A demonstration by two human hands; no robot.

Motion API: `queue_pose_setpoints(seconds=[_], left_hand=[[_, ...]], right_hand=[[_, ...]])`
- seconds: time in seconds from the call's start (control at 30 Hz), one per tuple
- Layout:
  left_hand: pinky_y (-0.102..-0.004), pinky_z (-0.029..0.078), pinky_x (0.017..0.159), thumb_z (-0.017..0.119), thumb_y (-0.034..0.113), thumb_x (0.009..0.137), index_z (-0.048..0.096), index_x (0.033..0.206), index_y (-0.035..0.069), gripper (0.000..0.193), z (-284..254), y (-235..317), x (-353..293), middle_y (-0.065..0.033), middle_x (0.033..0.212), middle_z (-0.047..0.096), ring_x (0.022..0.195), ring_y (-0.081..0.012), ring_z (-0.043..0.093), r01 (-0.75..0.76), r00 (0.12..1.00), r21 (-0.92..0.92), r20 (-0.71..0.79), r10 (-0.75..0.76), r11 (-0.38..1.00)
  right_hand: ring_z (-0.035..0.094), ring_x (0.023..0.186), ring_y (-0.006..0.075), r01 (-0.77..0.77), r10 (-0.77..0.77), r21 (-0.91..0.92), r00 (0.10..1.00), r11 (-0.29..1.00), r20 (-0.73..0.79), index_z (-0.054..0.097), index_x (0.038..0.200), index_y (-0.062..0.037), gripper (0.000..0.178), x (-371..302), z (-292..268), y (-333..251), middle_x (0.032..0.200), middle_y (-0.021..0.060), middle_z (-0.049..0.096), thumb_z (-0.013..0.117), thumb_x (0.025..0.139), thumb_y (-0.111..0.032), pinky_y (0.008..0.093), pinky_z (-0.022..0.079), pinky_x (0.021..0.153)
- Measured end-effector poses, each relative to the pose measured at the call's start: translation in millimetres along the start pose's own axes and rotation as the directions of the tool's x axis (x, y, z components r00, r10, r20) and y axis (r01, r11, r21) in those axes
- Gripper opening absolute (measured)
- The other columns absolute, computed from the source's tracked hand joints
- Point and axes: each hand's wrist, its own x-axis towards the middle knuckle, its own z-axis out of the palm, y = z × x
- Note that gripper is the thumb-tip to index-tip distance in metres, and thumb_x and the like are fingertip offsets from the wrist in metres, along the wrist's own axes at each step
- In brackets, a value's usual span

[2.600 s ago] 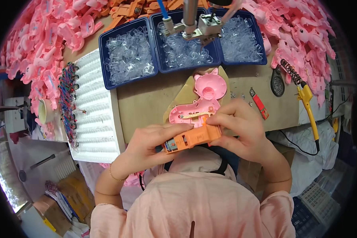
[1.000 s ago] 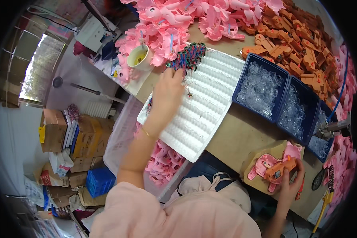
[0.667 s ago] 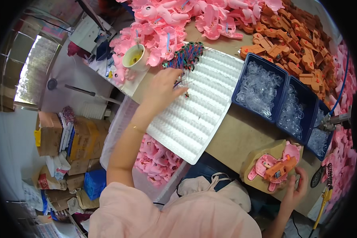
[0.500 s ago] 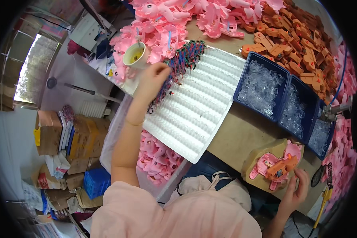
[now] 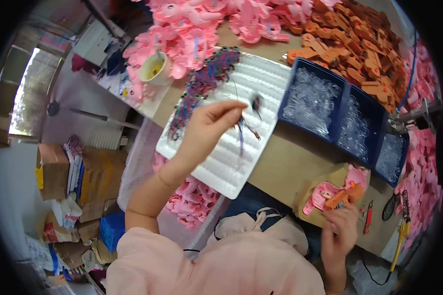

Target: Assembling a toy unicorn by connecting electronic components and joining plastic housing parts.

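Observation:
My left hand [image 5: 209, 130] is pinched on a small wired component [image 5: 241, 133] with thin dark, blue and reddish leads, blurred by motion. It hangs above the white ridged tray [image 5: 216, 174]. Along the tray's left side lies a heap of similar wired components [image 5: 197, 88] in red, blue and green. My right hand [image 5: 340, 236] is by the near edge of an orange plastic housing [image 5: 344, 196], thumb and fingers apart; whether the fingertips touch it is unclear. That housing sits on a pink animal-shaped shell [image 5: 320, 194], resting in a tan block-like holder [image 5: 300, 204].
Three blue bins [image 5: 335, 140] of clear plastic pieces stand right of the tray. Pink shells [image 5: 182, 29] and orange housings [image 5: 359, 54] pile up behind. A white cup [image 5: 155, 69] stands far left. Red-handled tool [image 5: 368, 219] and yellow-handled soldering iron [image 5: 397, 246] are at right.
My left hand has moved right from the wired heap to over the tray, carrying a wired component. My right hand has shifted left, closer to the orange housing's near edge. The view has shifted slightly.

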Motion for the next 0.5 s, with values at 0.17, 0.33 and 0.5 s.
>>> queue_pose_setpoints(seconds=[0.17,0.33,0.5], left_hand=[[-0.0211,0.048,0.073,0.058,0.014,0.089,0.057,0.107,-0.001,0.023,39.4,6.9,-18.2,-0.0042,0.091,0.062,0.081,-0.0095,0.059,0.435,0.894,-0.557,0.17,-0.415,0.707],[-0.0229,0.052,0.075,0.058,0.006,0.088,0.054,0.105,-0.002,0.02,89.1,11.1,-54.8,-0.0093,0.097,0.062,0.086,-0.0127,0.062,0.438,0.898,-0.683,0.307,-0.314,0.585],[-0.0257,0.05,0.08,0.055,-0.005,0.086,0.054,0.106,-0.005,0.02,135.2,8.8,-70.4,-0.0157,0.104,0.062,0.092,-0.0154,0.061,0.077,0.988,-0.51,0.156,0.004,0.857]], right_hand=[[0.057,0.072,0.027,0.023,-0.032,0.112,0.996,0.993,0.077,0.06,0.082,0.0005,0.015,2.4,0.8,-0.8,0.078,0.0111,0.061,0.061,0.068,0.006,0.0396,0.045,0.075],[0.058,0.065,0.0259,-0.063,0.024,0.375,0.994,0.925,0.108,0.062,0.086,-0.0007,0.017,3.9,-14.7,-10.7,0.078,0.0106,0.064,0.059,0.071,0.005,0.0343,0.046,0.065],[0.057,0.085,0.0225,0.144,-0.219,-0.353,0.959,0.924,-0.18,0.063,0.088,-0.0078,0.021,6.1,-42.4,-19.2,0.088,0.0069,0.063,0.073,0.07,-0.009,0.0405,0.04,0.081]])
